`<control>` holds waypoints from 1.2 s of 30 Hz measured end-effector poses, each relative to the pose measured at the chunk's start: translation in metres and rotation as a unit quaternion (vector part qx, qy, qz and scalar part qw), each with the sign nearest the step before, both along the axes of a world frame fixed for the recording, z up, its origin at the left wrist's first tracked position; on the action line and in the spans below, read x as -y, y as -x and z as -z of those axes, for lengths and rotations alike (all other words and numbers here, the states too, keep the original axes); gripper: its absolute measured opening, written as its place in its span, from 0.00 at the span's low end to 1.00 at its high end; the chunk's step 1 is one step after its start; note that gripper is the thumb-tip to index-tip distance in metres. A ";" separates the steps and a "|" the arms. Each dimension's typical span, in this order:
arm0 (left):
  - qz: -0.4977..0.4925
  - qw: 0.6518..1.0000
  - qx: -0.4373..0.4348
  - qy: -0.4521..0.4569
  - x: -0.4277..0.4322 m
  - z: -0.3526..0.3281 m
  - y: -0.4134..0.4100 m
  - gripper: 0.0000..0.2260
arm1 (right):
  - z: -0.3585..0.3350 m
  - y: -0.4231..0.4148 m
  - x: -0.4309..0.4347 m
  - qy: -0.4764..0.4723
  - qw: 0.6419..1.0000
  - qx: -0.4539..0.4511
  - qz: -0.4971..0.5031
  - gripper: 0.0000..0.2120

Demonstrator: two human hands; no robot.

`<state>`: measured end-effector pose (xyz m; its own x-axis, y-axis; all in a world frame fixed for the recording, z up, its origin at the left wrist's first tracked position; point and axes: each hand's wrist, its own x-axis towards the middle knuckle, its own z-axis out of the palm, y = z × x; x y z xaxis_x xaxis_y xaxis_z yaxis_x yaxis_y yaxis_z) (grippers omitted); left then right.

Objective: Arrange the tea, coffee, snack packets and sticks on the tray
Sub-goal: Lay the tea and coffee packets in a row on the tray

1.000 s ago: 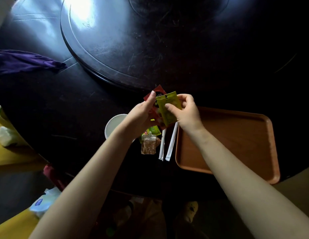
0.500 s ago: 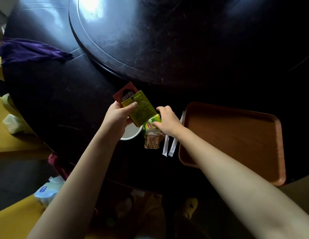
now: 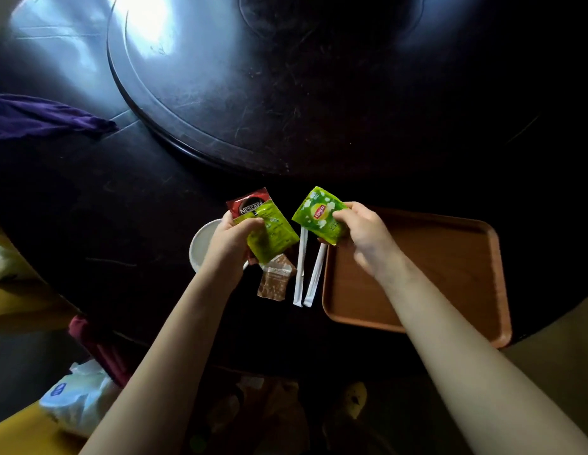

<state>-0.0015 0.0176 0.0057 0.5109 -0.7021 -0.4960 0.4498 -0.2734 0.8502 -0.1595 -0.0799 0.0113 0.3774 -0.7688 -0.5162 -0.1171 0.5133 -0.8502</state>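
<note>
Brown and bare, the tray [image 3: 450, 257] sits on the dark counter [image 3: 122, 208] with nothing in it, so by the look of things the arranging has hardly begun: no packet or stick has reached it yet. Just above the tray's near-left corner, the right hand [image 3: 361, 234] pinches a bright green Lipton tea packet [image 3: 319, 215] between thumb and fingers, lifted clear of the counter and closest of all the items to being set down. Further left of the tray, the left hand [image 3: 235, 238] grips two packets fanned together, a red Nescafe coffee packet [image 3: 248, 203] behind and an olive-green packet [image 3: 273, 234] in front. Between that hand and the tray's left edge, two white wrapped sticks [image 3: 305, 274] lie side by side on the counter, just beside the rim. Left of the sticks lies a small clear snack packet [image 3: 274, 280] with brown contents, partly under the olive-green packet. A white bowl [image 3: 202, 241], mostly hidden behind the left hand, sits furthest left; whether anything is inside cannot be told. Everything remains to be placed.
</note>
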 end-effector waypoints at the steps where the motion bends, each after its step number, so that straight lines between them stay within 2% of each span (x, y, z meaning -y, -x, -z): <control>1: 0.011 1.000 0.009 -0.008 0.003 0.001 0.008 0.09 | -0.005 0.007 -0.003 -0.003 0.999 0.032 0.025 0.08; 4: 0.038 0.999 -0.015 -0.005 0.011 0.001 0.036 0.10 | -0.008 0.020 -0.014 -0.006 0.993 0.065 0.094 0.11; 7: 0.061 0.995 -0.076 0.019 0.019 -0.001 0.060 0.11 | -0.003 0.030 -0.026 0.008 0.993 0.023 0.119 0.08; 11: 0.081 0.983 -0.141 0.083 0.024 0.000 0.077 0.07 | 0.002 0.045 -0.037 0.069 0.986 -0.065 0.135 0.01; 16: 0.122 0.985 -0.106 0.062 0.024 0.007 0.087 0.06 | 0.009 0.061 -0.040 0.082 0.980 -0.112 0.144 0.04; 20: 0.069 0.993 -0.083 0.042 0.023 0.015 0.081 0.07 | 0.021 0.071 -0.023 0.013 0.974 -0.055 0.221 0.08; 22: 0.050 0.996 -0.068 0.038 0.020 0.022 0.073 0.07 | 0.032 0.073 -0.009 -0.011 0.963 -0.066 0.263 0.08; 25: 0.033 0.998 -0.052 0.029 0.015 0.027 0.061 0.06 | 0.048 0.062 0.007 -0.003 0.962 -0.118 0.247 0.06; 27: 0.027 0.998 -0.053 0.026 0.013 0.028 0.056 0.06 | 0.056 0.048 0.013 0.011 0.961 -0.154 0.229 0.07; 29: 0.020 0.998 -0.059 0.026 0.012 0.027 0.052 0.07 | 0.062 0.038 0.015 0.047 0.951 -0.234 0.197 0.08; 32: 0.023 0.998 -0.059 0.023 0.011 0.030 0.047 0.07 | 0.068 0.036 0.016 0.149 0.883 -0.440 0.066 0.13; 34: 0.024 0.998 -0.056 0.023 0.010 0.032 0.046 0.07 | 0.069 0.038 0.015 0.185 0.851 -0.490 0.030 0.19; 36: 0.024 0.998 -0.059 0.024 0.011 0.031 0.046 0.07 | 0.070 0.040 0.013 0.234 0.833 -0.501 0.021 0.21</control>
